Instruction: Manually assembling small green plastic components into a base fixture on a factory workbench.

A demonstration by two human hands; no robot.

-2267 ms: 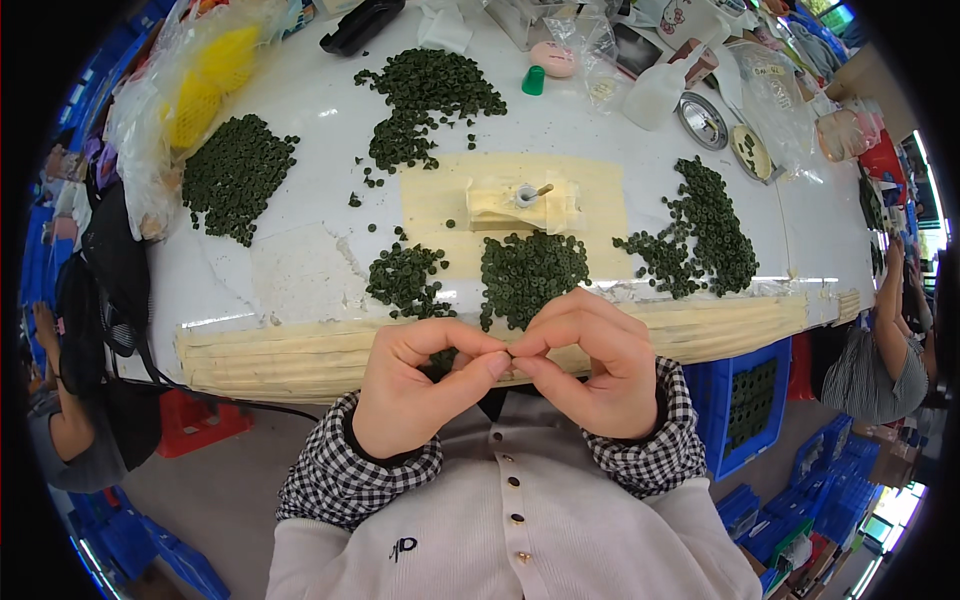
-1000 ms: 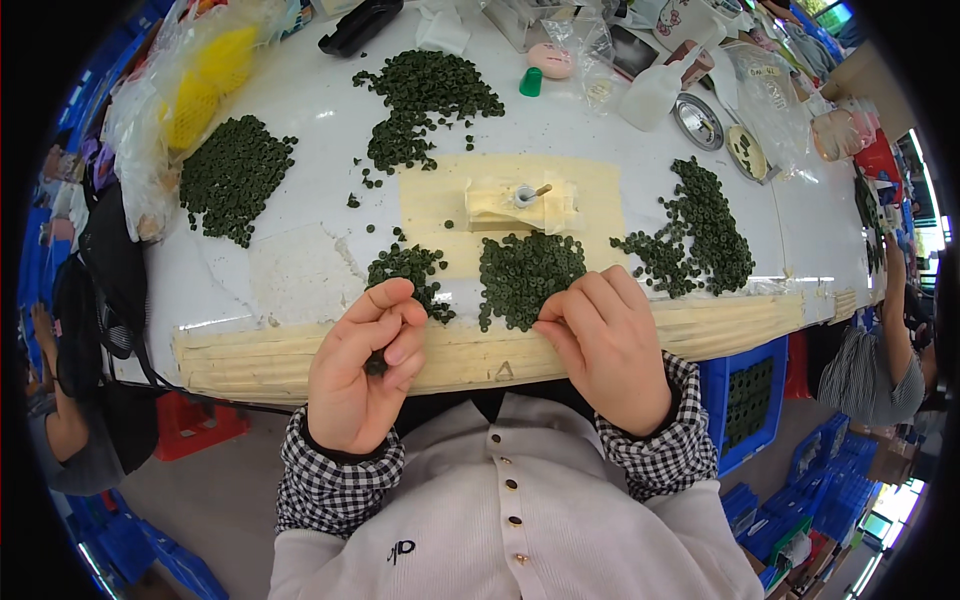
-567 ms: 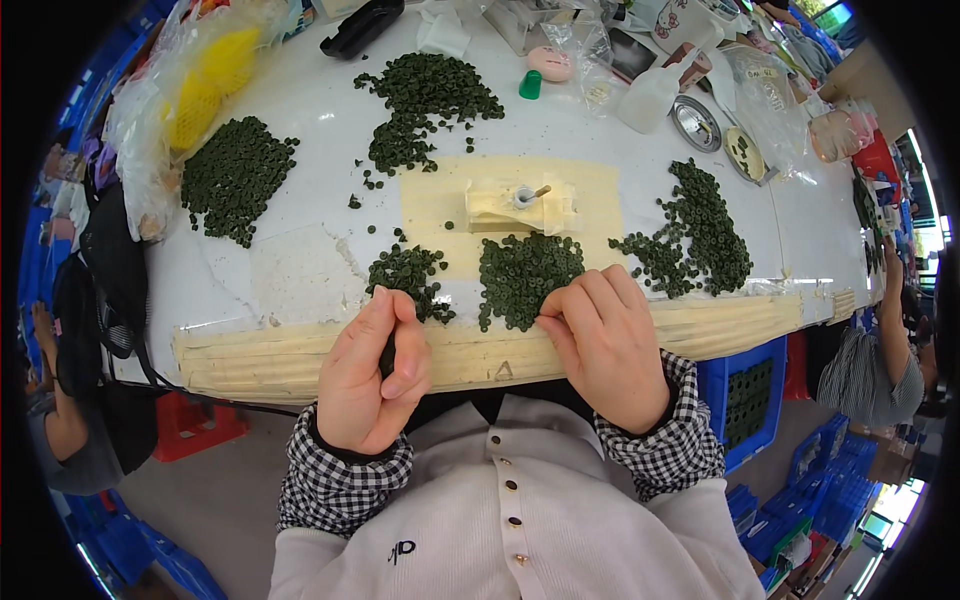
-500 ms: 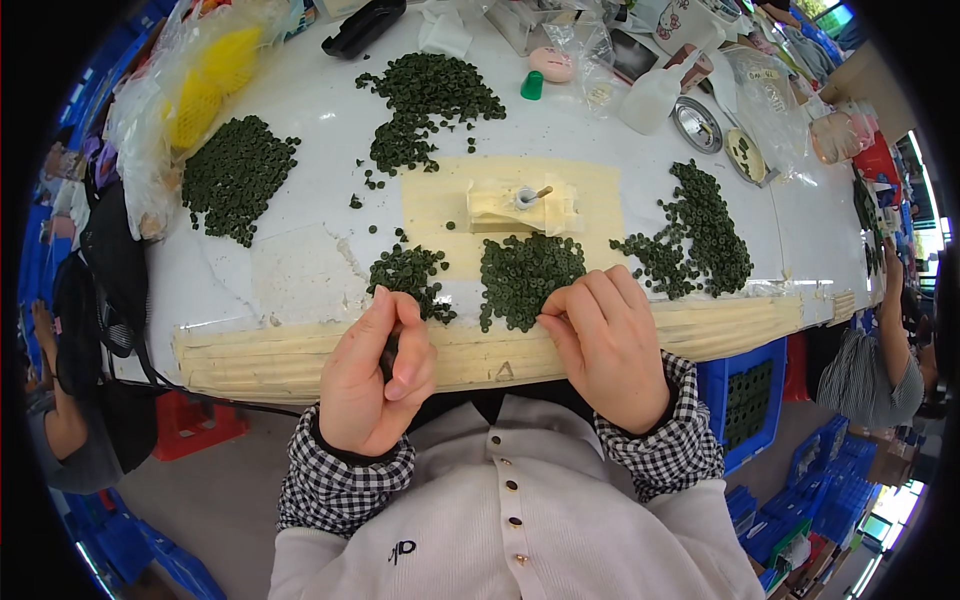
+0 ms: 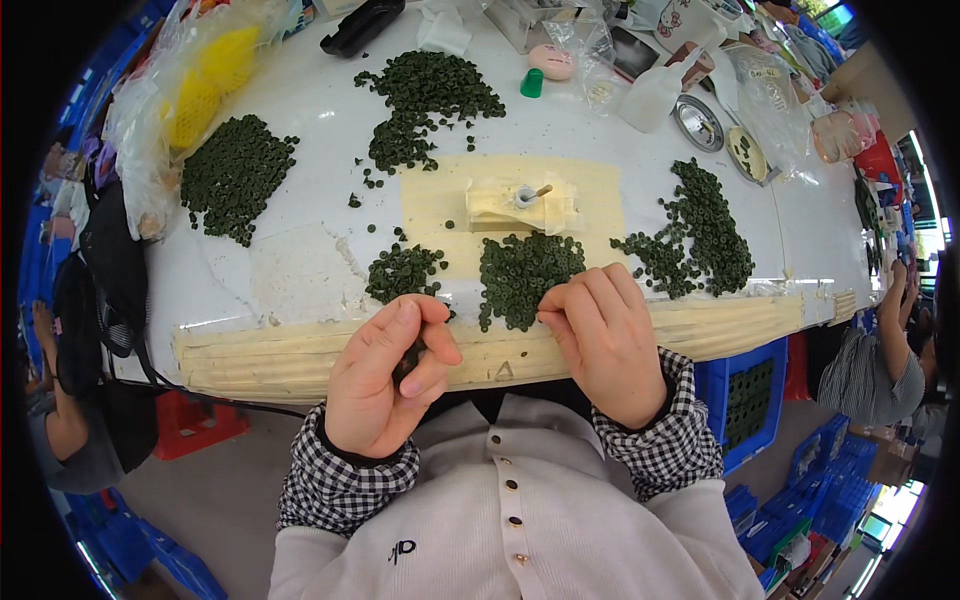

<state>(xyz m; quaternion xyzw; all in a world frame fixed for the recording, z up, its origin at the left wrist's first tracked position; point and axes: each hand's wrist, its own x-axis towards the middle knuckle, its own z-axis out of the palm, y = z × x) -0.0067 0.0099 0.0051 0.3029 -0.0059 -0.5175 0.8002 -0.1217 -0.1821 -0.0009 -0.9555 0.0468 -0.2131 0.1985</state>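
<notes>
My left hand (image 5: 385, 375) is curled above the taped front edge of the table, thumb and index finger close together. Some dark green pieces (image 5: 408, 361) show in the hollow of its palm. Beside the near pile of small green rings (image 5: 530, 282), my right hand (image 5: 608, 340) is pinched, its fingertips at the pile's right side; what they hold is too small to see. A smaller heap of green pieces (image 5: 402, 272) lies just beyond the left hand. Behind the rings stands a tape-wrapped block (image 5: 500, 207) with a thin upright pin (image 5: 541, 191).
More green heaps lie at left (image 5: 238, 178), far middle (image 5: 425, 90) and right (image 5: 708, 230). Plastic bags, a metal lid (image 5: 697, 124), a green cap (image 5: 532, 83) and a pink oval item (image 5: 551, 62) line the back. A blue crate (image 5: 742, 405) sits below the right edge.
My left hand has shifted right and slightly nearer to me, and its fingers have changed their curl. A small dark piece now shows on the taped edge. My right hand stays nearly in place.
</notes>
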